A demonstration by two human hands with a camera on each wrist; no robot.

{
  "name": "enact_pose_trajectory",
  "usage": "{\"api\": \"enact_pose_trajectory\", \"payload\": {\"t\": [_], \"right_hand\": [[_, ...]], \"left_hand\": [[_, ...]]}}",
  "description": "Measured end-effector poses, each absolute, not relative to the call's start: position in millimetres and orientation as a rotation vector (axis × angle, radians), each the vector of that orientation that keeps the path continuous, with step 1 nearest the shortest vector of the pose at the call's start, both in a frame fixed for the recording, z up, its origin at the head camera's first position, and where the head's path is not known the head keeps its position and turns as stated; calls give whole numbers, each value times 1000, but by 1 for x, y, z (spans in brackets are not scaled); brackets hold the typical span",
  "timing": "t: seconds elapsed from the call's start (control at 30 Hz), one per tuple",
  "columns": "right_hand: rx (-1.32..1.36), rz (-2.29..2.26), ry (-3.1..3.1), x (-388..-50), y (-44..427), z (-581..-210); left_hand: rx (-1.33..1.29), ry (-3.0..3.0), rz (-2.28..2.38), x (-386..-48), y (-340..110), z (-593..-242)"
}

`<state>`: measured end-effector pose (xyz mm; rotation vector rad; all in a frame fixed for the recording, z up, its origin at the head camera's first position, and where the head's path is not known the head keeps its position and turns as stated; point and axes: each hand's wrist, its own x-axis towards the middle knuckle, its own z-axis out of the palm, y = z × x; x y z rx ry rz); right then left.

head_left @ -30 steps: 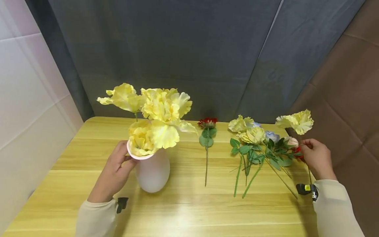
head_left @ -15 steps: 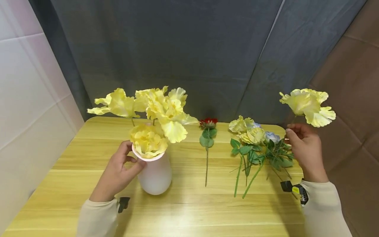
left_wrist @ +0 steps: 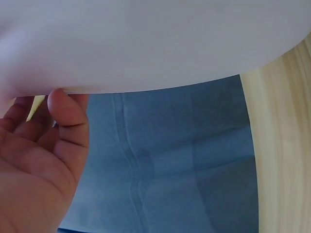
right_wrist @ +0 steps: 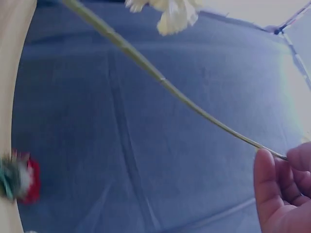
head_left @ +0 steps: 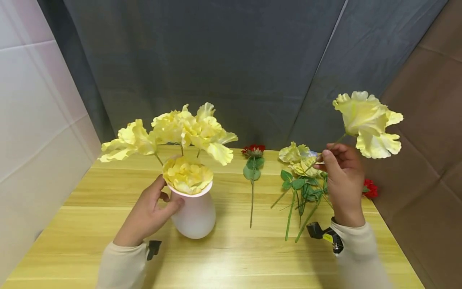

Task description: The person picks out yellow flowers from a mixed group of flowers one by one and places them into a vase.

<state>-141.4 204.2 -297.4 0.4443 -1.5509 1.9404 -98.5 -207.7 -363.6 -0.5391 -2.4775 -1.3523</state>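
A white vase [head_left: 195, 214] with several yellow flowers [head_left: 187, 174] stands on the table, left of the middle. My left hand [head_left: 148, 210] grips its neck near the rim; in the left wrist view the thumb of the hand [left_wrist: 43, 155] lies against the vase wall [left_wrist: 146, 43]. Above the flower pile, my right hand [head_left: 343, 180] pinches the stem of a yellow flower [head_left: 368, 120], its bloom up and to the right. In the right wrist view that stem [right_wrist: 163, 80] runs slanting to the fingertips of my right hand [right_wrist: 284, 189].
One red flower [head_left: 252, 152] lies on the table [head_left: 231, 249] between vase and pile. The pile holds yellow flowers [head_left: 304, 165] and green stems [head_left: 290, 220]. Another red flower [head_left: 370, 188] lies at the right edge. A dark curtain [head_left: 216, 60] hangs behind.
My right hand has lifted the yellow flower off the pile's right side and moved left with it. The vase, gripped by my left hand, has shifted slightly right, and its flowers have turned and leaned.
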Motion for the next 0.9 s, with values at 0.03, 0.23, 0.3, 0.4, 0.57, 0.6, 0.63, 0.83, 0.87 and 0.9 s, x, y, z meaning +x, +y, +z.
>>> {"api": "enact_pose_trajectory", "payload": {"t": [0.03,0.23,0.3,0.4,0.57,0.6,0.63,0.83,0.87,0.9], "right_hand": [[438,1942,-1531,-141,198,-297],[454,1978,-1352,-142,162,-289],[491,1988,-1289,-144,151,-284],[533,1982,-1225,-147,136,-277],[583,1985,-1174,-154,115,-271],[588,1989,-1161,-155,112,-271],[592,1992,-1147,-156,109,-271],[605,1993,-1078,-159,97,-270],[610,1995,-1077,-159,96,-270],[616,1999,-1079,-159,95,-270]], "left_hand": [[-545,-2476,-1349,-98,-208,-364],[-570,-2460,-1359,-97,-207,-365],[-554,-2470,-1379,-96,-207,-365],[-512,-2496,-1414,-95,-206,-365],[-465,-2525,-1434,-91,-203,-362],[-465,-2526,-1435,-91,-203,-362],[-463,-2528,-1435,-91,-203,-362],[-475,-2525,-1439,-91,-204,-362],[-477,-2523,-1440,-92,-204,-362],[-478,-2521,-1439,-92,-204,-362]]}}
